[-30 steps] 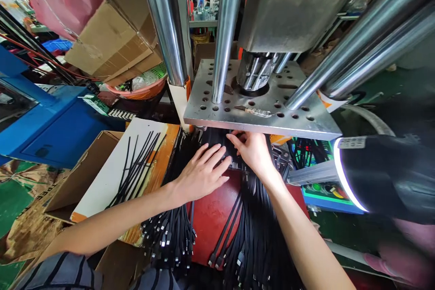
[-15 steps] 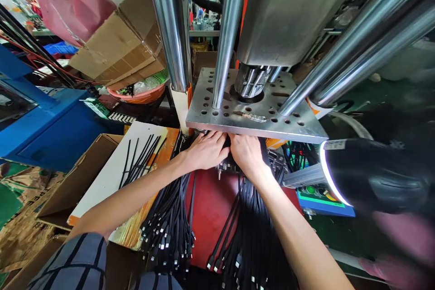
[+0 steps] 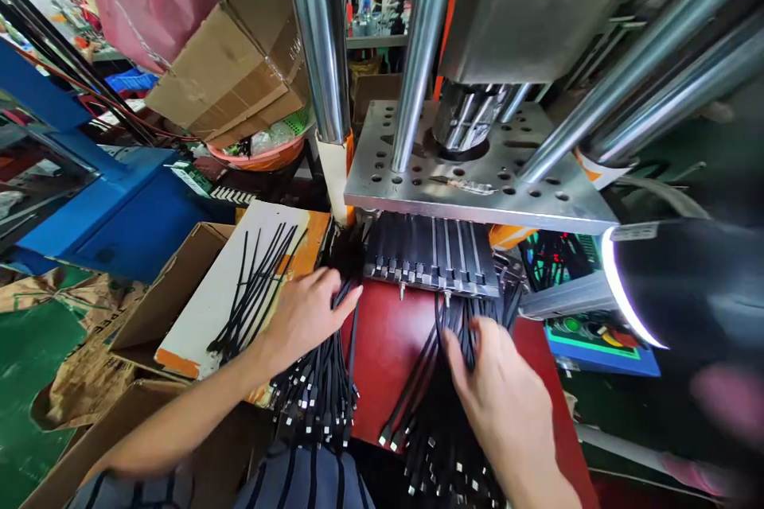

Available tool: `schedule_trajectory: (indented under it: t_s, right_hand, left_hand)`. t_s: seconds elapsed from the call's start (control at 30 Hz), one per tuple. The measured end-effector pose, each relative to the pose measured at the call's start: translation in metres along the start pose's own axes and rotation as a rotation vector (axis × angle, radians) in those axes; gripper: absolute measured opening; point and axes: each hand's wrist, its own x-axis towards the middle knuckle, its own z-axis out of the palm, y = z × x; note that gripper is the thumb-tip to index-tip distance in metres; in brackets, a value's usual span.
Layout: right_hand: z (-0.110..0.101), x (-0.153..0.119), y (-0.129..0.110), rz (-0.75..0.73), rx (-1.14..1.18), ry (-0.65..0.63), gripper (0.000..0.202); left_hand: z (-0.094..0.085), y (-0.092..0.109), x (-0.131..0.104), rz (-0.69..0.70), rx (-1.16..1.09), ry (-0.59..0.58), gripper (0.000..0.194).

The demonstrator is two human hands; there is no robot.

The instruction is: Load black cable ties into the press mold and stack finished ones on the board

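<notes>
My left hand [image 3: 302, 318] hovers over the left bundle of black cables [image 3: 319, 386], thumb held apart from the fingers and nothing visible in its grasp. My right hand [image 3: 510, 394] is above the right bundle of black cables [image 3: 433, 413]. Its thumb and bent fingers stand apart, with cables showing between and below them. Beyond both hands lies a black slotted fixture [image 3: 411, 246], with small metal pieces along its front edge. It sits partly under the drilled metal plate [image 3: 477, 203] of a press.
Polished steel columns [image 3: 409, 56] rise around the plate. On the left, a white board [image 3: 206, 294] carries loose black cables beside a cardboard box [image 3: 161, 294]. A black lamp-like device [image 3: 686, 294] with a lit ring and a blue control box [image 3: 602, 354] stand right. The bench top [image 3: 394, 326] is red.
Both hands have drawn back toward me from under the metal plate and moved apart, uncovering the black fixture. The camera view has shifted slightly.
</notes>
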Motion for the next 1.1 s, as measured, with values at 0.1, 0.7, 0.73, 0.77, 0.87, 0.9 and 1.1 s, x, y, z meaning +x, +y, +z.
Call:
schedule_trajectory:
  t_s: [0.1, 0.7, 0.73, 0.77, 0.87, 0.9, 1.1]
  right_hand:
    - [0.015, -0.062, 0.009, 0.046, -0.073, -0.102, 0.037]
    - [-0.025, -0.074, -0.01, 0.3, 1.003, -0.185, 0.023]
    - [-0.029, -0.078, -0.02, 0.309, 1.073, -0.191, 0.023]
    - [-0.032, -0.082, -0.029, 0.305, 1.13, -0.207, 0.024]
    - [-0.034, -0.092, -0.042, 0.254, 1.229, -0.307, 0.029]
    - [-0.034, -0.094, -0.041, 0.228, 1.242, -0.355, 0.031]
    - [-0.039, -0.086, -0.013, 0.148, 1.209, -0.648, 0.023]
  left_hand:
    - [0.01, -0.014, -0.04, -0.171, -0.019, -0.232, 0.028]
    - [-0.026, 0.044, -0.068, -0.364, -1.258, -0.566, 0.039]
    - [-0.023, 0.054, -0.07, -0.35, -1.309, -0.569, 0.039]
    - [-0.019, 0.064, -0.071, -0.339, -1.351, -0.563, 0.04]
    - [-0.012, 0.081, -0.073, -0.337, -1.459, -0.548, 0.041]
    - [-0.011, 0.083, -0.074, -0.339, -1.474, -0.546, 0.041]
    - [-0.011, 0.079, -0.097, -0.17, -1.277, -0.516, 0.028]
